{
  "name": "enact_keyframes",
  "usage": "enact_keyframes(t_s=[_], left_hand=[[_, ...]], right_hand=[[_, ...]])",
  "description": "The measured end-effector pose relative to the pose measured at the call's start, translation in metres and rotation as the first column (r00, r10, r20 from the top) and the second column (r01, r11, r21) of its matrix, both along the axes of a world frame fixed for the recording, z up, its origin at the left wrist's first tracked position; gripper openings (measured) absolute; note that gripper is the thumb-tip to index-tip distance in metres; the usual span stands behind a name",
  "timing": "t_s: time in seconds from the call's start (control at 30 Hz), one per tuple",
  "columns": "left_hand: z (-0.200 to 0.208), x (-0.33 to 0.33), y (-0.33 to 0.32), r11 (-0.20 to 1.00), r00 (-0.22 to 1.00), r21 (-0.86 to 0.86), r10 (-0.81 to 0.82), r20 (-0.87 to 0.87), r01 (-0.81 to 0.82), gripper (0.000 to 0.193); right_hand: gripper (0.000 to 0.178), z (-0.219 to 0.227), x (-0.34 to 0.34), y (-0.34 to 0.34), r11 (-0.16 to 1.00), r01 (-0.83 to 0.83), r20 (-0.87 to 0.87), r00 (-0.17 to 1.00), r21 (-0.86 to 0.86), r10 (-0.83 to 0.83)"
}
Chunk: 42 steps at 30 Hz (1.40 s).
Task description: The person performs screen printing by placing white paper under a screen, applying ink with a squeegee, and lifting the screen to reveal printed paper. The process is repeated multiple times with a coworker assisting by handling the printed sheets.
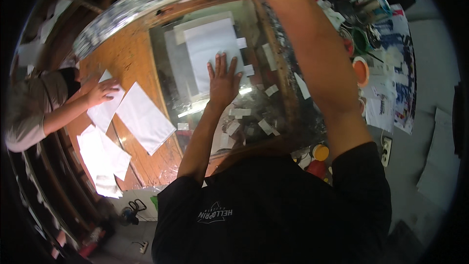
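Centrally, white paper sheet (207,51): lies flat on the glass plate (166,68) of a wooden-framed table (128,58), at its middle. Left hand (223,79): fingers spread, palm pressed flat on the sheet's lower edge. Right hand: raised toward the top rim, blurred and cut off there; whether spread or closed cannot be told; its forearm (317,68) crosses the frame's right side. Tape strips (266,127): many short pale pieces, stuck on the glass near the lower right corner. Paint pots (360,71): orange, green and red, grouped on the cluttered surface to the right. Second person's hand (102,92): at left, flat on another white sheet (144,117) on the wood.
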State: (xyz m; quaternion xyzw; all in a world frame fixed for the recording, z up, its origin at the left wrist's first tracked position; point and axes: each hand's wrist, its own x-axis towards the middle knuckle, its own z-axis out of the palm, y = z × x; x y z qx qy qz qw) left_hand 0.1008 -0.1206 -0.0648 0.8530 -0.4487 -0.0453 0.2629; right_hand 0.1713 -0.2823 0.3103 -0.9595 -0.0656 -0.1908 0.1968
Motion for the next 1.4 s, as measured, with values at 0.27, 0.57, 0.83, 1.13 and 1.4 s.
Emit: enact_keyframes(t_s=[0.27,0.57,0.83,1.13,1.4], left_hand=[[-0.002,-0.037,0.033,0.956,0.957,0.076,0.275,0.091,-0.282,0.055],[0.034,-0.050,0.042,0.968,0.957,-0.048,0.236,-0.169,-0.247,0.050],[0.128,-0.096,0.112,0.204,-0.065,-0.078,-0.609,-0.790,-0.976,0.052],[0.066,-0.089,0.111,0.276,-0.472,0.404,-0.262,-0.841,-0.872,0.051],[0.066,-0.093,0.123,0.324,-0.430,0.329,-0.321,-0.844,-0.887,0.029]], right_hand=[[0.023,0.002,-0.002,-0.007,0.992,-0.086,0.079,0.994,0.097,0.078],[0.032,-0.011,-0.008,0.012,0.989,0.008,-0.082,0.997,0.147,0.004],[0.037,-0.208,-0.116,0.055,0.992,0.084,-0.079,0.994,0.090,-0.077],[0.035,-0.316,0.079,-0.034,0.984,0.140,-0.140,0.978,-0.108,-0.155],[0.034,-0.315,0.079,-0.032,0.994,0.107,-0.351,0.931,-0.007,-0.102]])
